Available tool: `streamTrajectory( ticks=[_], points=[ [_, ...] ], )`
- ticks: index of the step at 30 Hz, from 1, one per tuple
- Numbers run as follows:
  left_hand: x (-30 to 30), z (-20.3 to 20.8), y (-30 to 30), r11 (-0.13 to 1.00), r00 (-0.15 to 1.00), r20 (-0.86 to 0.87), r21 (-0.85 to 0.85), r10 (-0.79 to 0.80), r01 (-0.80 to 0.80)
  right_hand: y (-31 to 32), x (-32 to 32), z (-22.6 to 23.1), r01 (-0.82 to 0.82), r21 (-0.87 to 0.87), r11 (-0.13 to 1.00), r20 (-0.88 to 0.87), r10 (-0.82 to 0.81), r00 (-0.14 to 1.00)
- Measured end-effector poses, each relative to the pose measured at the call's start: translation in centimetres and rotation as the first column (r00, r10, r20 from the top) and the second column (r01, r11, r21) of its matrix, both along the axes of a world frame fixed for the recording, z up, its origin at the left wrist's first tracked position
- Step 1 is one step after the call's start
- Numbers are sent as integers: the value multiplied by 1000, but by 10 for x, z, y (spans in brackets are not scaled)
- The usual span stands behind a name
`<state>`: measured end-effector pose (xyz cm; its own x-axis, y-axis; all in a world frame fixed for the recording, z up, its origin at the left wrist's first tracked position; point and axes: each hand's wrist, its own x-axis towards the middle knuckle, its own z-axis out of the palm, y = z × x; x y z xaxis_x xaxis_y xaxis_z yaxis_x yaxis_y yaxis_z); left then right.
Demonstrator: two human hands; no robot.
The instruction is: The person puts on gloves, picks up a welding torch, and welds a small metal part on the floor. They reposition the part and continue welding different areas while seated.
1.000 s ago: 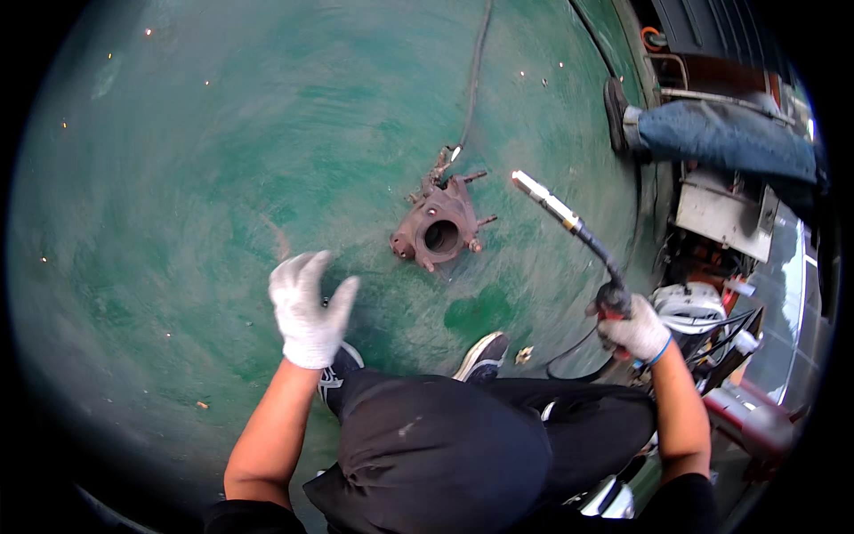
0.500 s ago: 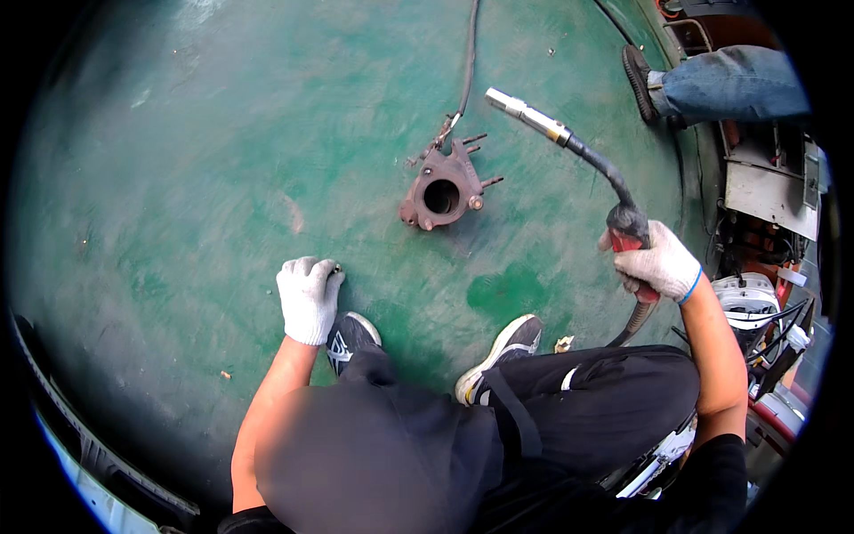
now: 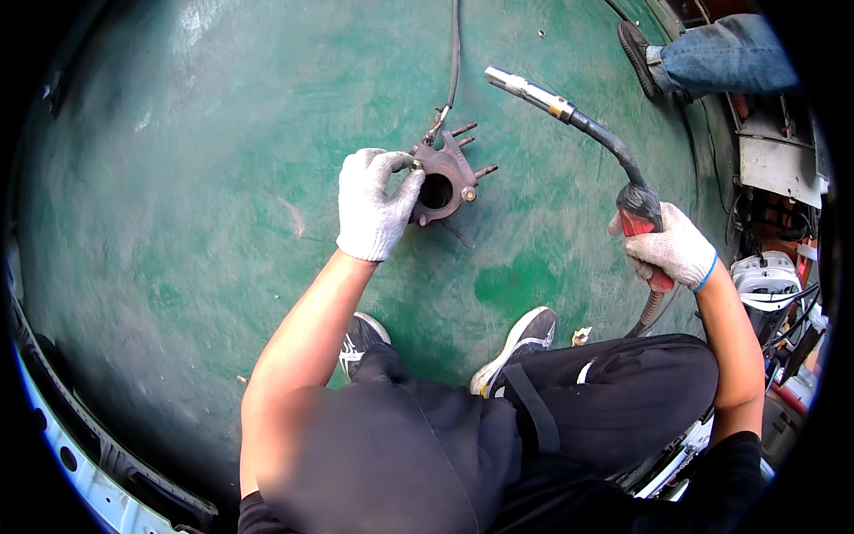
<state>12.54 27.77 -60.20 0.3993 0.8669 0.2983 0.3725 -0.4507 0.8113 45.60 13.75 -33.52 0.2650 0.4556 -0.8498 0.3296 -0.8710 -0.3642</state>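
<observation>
A rusty cast-metal housing lies on the green floor in front of me, with a round opening and several studs on its right side. My left hand, in a white knit glove, is at the housing's left side. Its thumb and index finger pinch a small brassy nut-like piece over the upper left corner. My right hand, also gloved, grips a welding torch by its red and black handle. The torch's metal nozzle points up and left, well above and right of the housing.
A dark cable runs from the far edge to a clamp-like end at the housing. Another person's leg in jeans is at the far right, near equipment and a white panel. A light-coloured body panel curves along the lower left.
My left hand has moved from beside my left shoe, up and right to the housing, still pinching the small piece. My right hand keeps the torch nearly in place.
</observation>
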Motion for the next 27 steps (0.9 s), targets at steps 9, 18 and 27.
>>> streamTrajectory(
  ticks=[9, 18, 27],
  points=[
    [12, -14, -15, 994, 997, 27, -94, 66, -64, -5, 2, -8, 23, -32, 999, -18, -23, 1000],
    [16, -7, -16, 967, 990, 83, -238, 114, -91, 3, -2, -12, 7, -70, 998, -40, -9, 999],
    [-37, -12, 1, 949, 958, -56, -127, 283, -288, 8, -9, -7, 12, -199, 980, -73, -27, 997]
  ],
)
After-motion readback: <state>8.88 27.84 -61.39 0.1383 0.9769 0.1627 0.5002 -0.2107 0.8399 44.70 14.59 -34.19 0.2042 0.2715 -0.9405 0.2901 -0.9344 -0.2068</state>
